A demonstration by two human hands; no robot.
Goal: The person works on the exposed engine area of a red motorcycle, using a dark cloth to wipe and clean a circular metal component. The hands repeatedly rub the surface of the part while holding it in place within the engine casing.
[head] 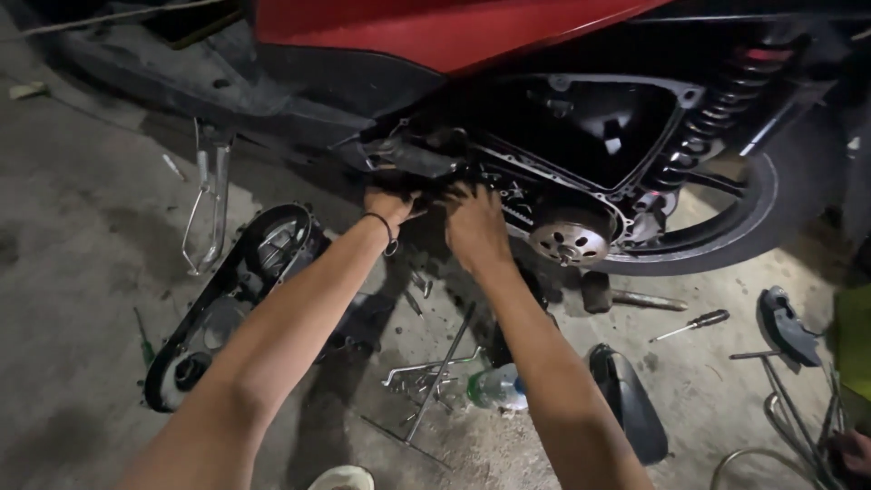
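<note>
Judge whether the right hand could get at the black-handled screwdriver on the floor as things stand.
Probably yes. The screwdriver lies in the open on the floor, to the right of the right hand, with nothing over it. But that hand is busy in the scooter with the left hand.

Fingertips of both hands are hidden in the dark engine case [508, 172]. The rear wheel [762, 209] is cut off at the right edge.

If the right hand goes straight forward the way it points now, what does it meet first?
Probably the open engine case of the scooter: the right hand already reaches its dark front end, fingertips hidden there. Depth is unclear.
</note>
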